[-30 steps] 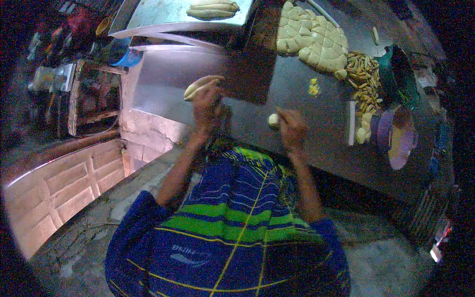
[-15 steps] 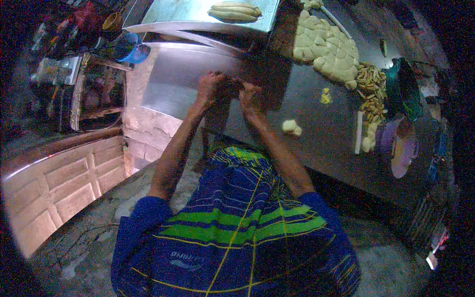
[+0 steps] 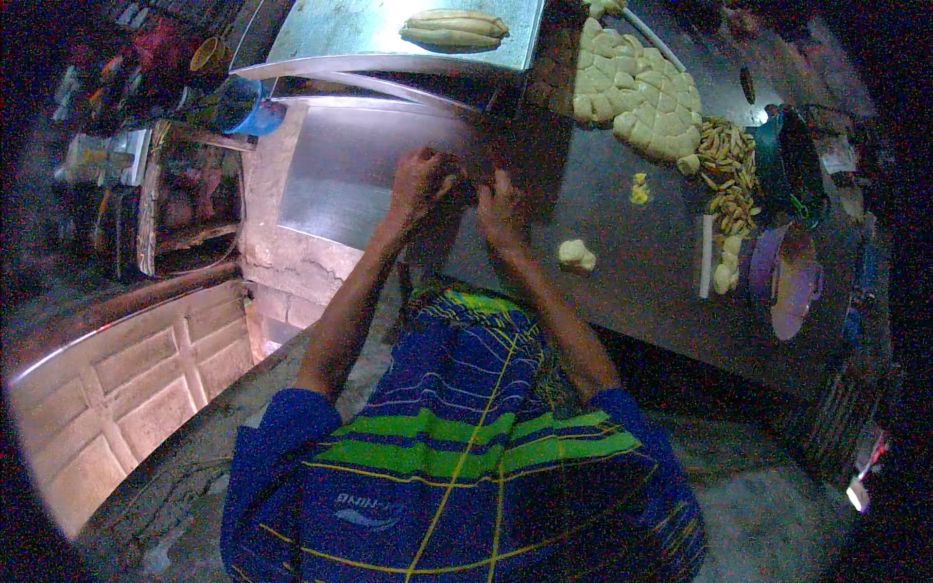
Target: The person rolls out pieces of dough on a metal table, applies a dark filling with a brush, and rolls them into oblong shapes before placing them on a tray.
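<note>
We saw, from above, a person in a blue shirt with green and yellow stripes bent over a dark worktop. Both hands met near its left end, by a bare metal sheet: the left hand and right hand were curled close together, fingers bunched, apparently pressing or rolling something small between them — the piece itself was hidden, so we could not tell just what they held. We judged the shaping step to be under way; the next move would call for setting the piece down and reaching for more dough.

A small dough lump lay just right of the right hand. Toward the far edge sat a scored slab of pale dough, with a heap of peeled bananas beside it. A metal tray at the far left corner held two or three wrapped rolls. Near the right end a purple bowl held something pale — contents unclear.
</note>
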Demonstrator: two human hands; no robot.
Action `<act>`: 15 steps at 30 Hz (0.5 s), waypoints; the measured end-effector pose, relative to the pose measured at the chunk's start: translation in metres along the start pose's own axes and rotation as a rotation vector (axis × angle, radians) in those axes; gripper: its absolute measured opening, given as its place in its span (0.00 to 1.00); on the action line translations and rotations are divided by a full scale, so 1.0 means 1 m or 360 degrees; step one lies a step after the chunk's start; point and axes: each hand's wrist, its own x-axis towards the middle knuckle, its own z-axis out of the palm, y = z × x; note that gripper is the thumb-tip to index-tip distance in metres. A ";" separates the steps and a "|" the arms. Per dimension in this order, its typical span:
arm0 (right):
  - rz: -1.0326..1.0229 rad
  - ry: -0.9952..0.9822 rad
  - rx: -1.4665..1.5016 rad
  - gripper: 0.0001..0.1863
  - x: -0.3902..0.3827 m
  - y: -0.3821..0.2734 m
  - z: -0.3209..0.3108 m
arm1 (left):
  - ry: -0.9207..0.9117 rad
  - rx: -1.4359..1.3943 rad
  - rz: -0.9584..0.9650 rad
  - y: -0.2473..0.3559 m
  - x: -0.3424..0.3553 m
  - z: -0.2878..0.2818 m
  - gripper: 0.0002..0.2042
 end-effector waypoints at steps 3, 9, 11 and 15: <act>-0.0080 0.0101 0.0204 0.20 -0.005 0.008 -0.003 | 0.0050 0.0176 0.0037 0.022 0.001 -0.004 0.14; 0.0547 -0.0363 0.0656 0.15 0.030 0.008 -0.171 | -0.0344 0.0137 -0.0288 -0.018 -0.017 0.019 0.13; 0.0610 -0.0325 0.0517 0.15 0.005 0.042 -0.206 | -0.0254 0.0302 -0.0175 0.048 0.004 -0.025 0.15; 0.0403 -0.0451 0.0434 0.19 -0.020 0.069 -0.244 | 0.0061 -0.0023 0.0114 0.071 -0.016 -0.016 0.19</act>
